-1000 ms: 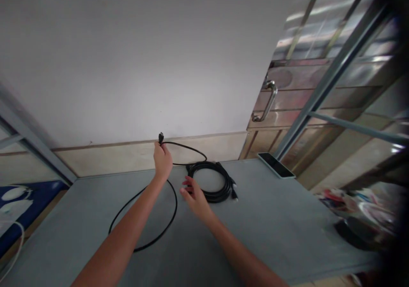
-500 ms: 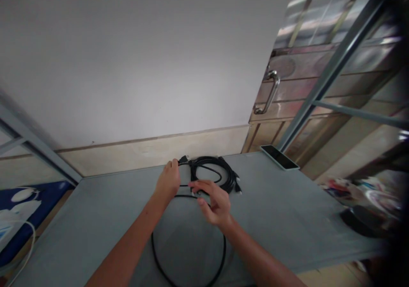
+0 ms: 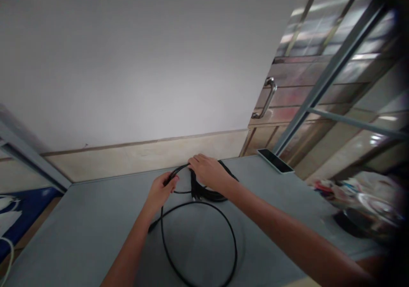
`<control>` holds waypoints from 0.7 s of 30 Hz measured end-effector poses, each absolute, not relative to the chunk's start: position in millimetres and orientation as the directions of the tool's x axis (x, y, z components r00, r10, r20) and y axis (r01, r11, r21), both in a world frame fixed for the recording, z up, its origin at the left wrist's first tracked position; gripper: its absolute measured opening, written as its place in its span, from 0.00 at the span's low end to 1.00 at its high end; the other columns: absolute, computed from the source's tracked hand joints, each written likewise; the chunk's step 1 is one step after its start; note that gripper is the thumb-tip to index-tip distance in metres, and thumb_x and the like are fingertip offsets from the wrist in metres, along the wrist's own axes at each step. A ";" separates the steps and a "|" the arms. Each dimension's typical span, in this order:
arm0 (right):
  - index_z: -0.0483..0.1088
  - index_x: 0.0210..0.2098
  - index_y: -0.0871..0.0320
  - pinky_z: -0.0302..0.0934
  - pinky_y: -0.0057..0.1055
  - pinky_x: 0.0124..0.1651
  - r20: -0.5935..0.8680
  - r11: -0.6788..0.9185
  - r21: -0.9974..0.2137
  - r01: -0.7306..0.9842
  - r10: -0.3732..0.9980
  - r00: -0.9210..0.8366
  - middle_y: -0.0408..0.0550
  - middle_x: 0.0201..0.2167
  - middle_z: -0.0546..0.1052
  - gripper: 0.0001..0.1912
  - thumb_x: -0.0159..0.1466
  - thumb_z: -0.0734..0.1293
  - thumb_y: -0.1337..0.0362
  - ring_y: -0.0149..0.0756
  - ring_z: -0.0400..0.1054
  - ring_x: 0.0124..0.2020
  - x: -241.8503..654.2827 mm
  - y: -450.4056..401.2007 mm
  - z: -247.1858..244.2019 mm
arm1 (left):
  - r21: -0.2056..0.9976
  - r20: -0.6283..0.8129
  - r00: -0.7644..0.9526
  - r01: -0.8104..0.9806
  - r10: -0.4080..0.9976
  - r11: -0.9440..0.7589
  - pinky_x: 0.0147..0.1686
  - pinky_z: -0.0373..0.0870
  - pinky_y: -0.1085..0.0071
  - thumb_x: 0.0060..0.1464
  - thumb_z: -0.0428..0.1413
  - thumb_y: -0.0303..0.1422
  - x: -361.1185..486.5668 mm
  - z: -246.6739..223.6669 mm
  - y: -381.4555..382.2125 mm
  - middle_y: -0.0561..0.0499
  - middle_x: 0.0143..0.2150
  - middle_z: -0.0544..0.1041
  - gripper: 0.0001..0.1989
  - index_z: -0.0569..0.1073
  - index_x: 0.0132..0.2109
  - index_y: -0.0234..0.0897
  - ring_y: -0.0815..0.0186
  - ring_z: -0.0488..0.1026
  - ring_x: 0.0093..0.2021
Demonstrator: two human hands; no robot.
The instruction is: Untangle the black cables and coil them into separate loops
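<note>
A black cable (image 3: 234,246) runs in a wide loop over the grey tabletop, and one of its ends shows a connector (image 3: 153,225) near my left forearm. My left hand (image 3: 162,189) is closed around a bunched part of this cable, just above the table. Higher and to the right, my right hand (image 3: 206,172) grips the same cable, its fingers curled over the top of the bend. Beneath and behind my right hand lies a pile of coiled black cables (image 3: 212,195), partly hidden by the hand and wrist.
A phone-like slab with a dark screen (image 3: 275,161) lies at the table's back right corner. Behind the grey table (image 3: 96,223) stands a white wall. Metal posts rise at both back corners. Blue surface (image 3: 30,212) at left; blurred clutter (image 3: 361,210) at right.
My right hand has moved up and closed on the cable at the pile. My left hand has come lower and left, now holding a bent bunch. The cable's connector end now lies by my left forearm.
</note>
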State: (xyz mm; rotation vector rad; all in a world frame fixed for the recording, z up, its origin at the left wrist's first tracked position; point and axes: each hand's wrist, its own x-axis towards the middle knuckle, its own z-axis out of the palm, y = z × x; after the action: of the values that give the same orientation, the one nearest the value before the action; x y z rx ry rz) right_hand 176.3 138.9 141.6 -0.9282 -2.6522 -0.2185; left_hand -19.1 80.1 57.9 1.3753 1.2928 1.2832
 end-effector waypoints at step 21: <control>0.68 0.43 0.58 0.47 0.20 0.13 -0.180 -0.297 -0.933 -0.205 0.875 -0.449 0.34 0.20 0.61 0.19 0.59 0.69 0.53 0.22 0.51 0.14 199.2 142.8 30.7 | 0.909 -0.181 -0.094 -0.397 0.979 0.130 0.16 0.38 0.79 0.51 0.61 0.48 -32.6 6.9 80.8 0.61 0.25 0.52 0.28 0.74 0.51 0.32 0.79 0.45 0.19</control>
State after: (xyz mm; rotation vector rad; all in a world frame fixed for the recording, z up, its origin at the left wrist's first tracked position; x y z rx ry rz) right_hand 199.2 142.8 30.7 -0.9357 -1.1723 1.8353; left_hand -32.6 80.8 6.9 0.7347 1.0694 1.3450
